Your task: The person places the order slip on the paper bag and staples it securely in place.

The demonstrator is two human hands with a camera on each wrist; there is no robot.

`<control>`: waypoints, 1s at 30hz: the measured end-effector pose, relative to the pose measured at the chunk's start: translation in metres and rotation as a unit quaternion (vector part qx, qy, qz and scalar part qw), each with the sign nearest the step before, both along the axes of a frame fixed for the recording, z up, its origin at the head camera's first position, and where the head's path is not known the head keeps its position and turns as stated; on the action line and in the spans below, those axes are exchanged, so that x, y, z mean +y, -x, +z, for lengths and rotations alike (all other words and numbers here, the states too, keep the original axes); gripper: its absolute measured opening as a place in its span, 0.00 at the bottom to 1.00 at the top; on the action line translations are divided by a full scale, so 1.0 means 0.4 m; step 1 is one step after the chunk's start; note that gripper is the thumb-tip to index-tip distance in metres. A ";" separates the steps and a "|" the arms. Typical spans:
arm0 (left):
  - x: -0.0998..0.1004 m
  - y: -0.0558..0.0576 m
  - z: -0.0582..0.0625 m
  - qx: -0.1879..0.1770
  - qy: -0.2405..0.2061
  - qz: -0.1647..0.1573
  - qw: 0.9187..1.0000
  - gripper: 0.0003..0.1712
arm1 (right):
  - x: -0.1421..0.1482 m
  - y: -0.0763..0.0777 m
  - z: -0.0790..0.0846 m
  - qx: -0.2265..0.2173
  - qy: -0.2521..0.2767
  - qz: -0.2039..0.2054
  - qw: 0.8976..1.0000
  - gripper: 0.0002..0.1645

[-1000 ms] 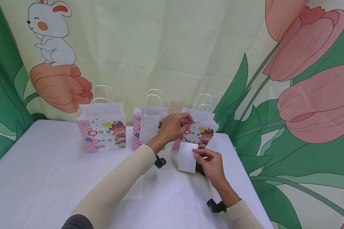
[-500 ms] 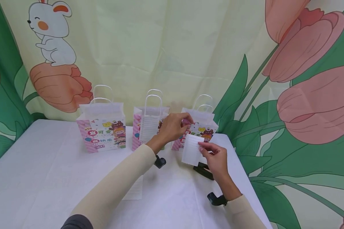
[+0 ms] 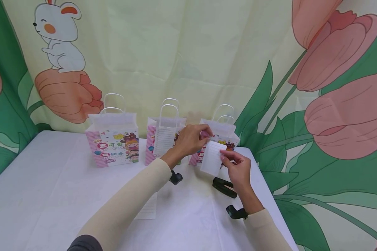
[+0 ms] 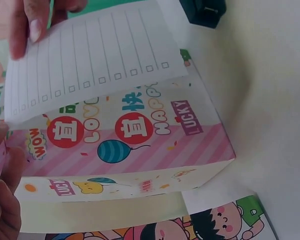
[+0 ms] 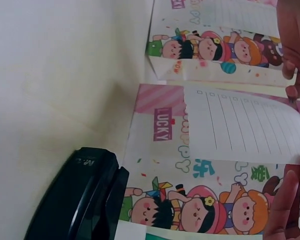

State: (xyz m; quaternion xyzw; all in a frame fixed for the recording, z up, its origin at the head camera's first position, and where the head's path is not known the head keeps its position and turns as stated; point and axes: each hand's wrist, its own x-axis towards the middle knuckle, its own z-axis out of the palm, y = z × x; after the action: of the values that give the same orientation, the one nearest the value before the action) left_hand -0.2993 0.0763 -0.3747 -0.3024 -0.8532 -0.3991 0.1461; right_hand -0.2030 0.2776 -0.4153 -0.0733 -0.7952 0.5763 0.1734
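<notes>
Nearest on the white-covered counter (image 3: 66,195), a loose lined sheet (image 3: 148,211) lies at seven o'clock, partly hidden by a sleeve (image 3: 130,195). At five o'clock sits a black stapler (image 3: 224,187), its lettering beginning with "M", the rest illegible. A person's right hand (image 3: 238,169) pinches a second sheet (image 3: 212,157) before the rightmost bag (image 3: 222,129), near three o'clock; the left hand's (image 3: 190,140) grip appears to pinch that bag's upper edge. Work looks partway: the middle bag (image 3: 151,137), at eight, bears a sheet on its front; the rightmost's seems not yet fixed; the leftmost bag (image 3: 114,144), at nine, shows none. Print reads "LUCKY," "HAPPY," "WOW" and "快." Beyond hangs a tulip-patterned curtain (image 3: 191,62).
</notes>
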 end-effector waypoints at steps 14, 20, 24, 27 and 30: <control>-0.001 -0.001 0.000 0.002 0.007 0.002 1.000 0.05 | -0.002 0.029 0.010 0.018 -0.005 -0.004 1.000 0.13; -0.001 0.000 0.001 0.006 0.006 0.001 1.000 0.03 | -0.006 0.043 0.014 0.029 -0.004 -0.005 1.000 0.13; 0.000 0.002 0.000 0.008 0.008 0.003 1.000 0.03 | -0.010 0.050 0.018 0.035 -0.001 -0.003 0.999 0.13; 0.002 0.004 -0.002 0.013 0.012 0.004 1.000 0.03 | -0.012 0.053 0.022 0.033 0.000 -0.003 0.999 0.13; 0.003 0.005 -0.003 0.021 0.013 0.005 1.000 0.04 | -0.013 0.055 0.023 0.029 -0.001 -0.005 1.000 0.13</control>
State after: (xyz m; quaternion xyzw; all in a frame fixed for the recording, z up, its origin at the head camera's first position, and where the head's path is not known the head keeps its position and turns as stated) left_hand -0.3015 0.0775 -0.3758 -0.3081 -0.8565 -0.3809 0.1624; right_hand -0.2250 0.2722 -0.4062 -0.0604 -0.7901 0.5764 0.1995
